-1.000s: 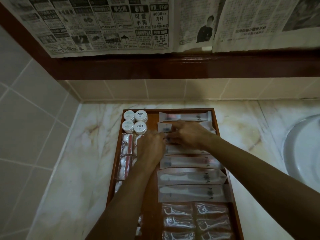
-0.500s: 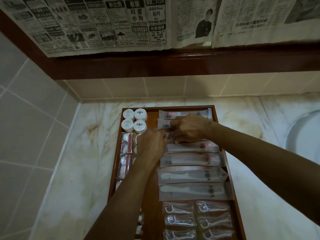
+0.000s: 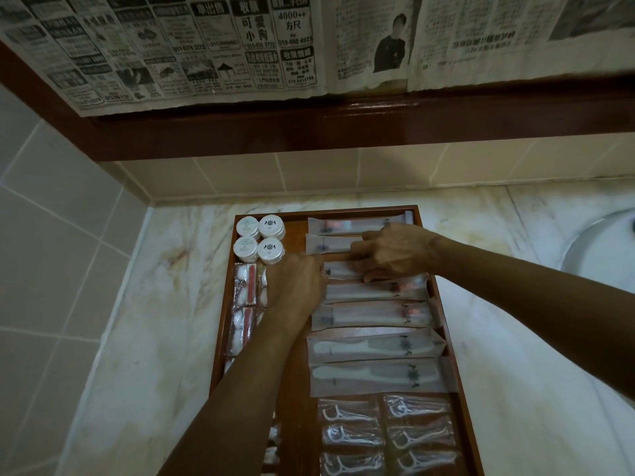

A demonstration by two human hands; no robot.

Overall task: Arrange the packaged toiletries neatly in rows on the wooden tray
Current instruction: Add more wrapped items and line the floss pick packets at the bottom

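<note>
A wooden tray [image 3: 326, 209] lies on the marble counter. Long translucent sachets [image 3: 347, 225] run in a column down its right side, above two comb packets [image 3: 374, 348] and several floss-pick packets [image 3: 385, 434]. White round jars [image 3: 261, 238] stand at the tray's far left, with cotton packets [image 3: 245, 286] below them. My left hand [image 3: 297, 286] curls its fingers on the left end of the third sachet [image 3: 340, 269]. My right hand [image 3: 395, 254] lies over the same sachet, fingers along its upper edge and thumb along its lower edge. The sachet's middle is hidden.
A white basin [image 3: 604, 249] sits at the right edge of the counter [image 3: 178, 304]. Tiled walls close the left side and back. A dark wooden ledge [image 3: 343, 132] with newspaper [image 3: 206, 46] hanging above it overhangs the rear.
Both hands stay at the upper sachets. A strip of bare wood now shows between the second and third sachets. The view has tilted slightly.
</note>
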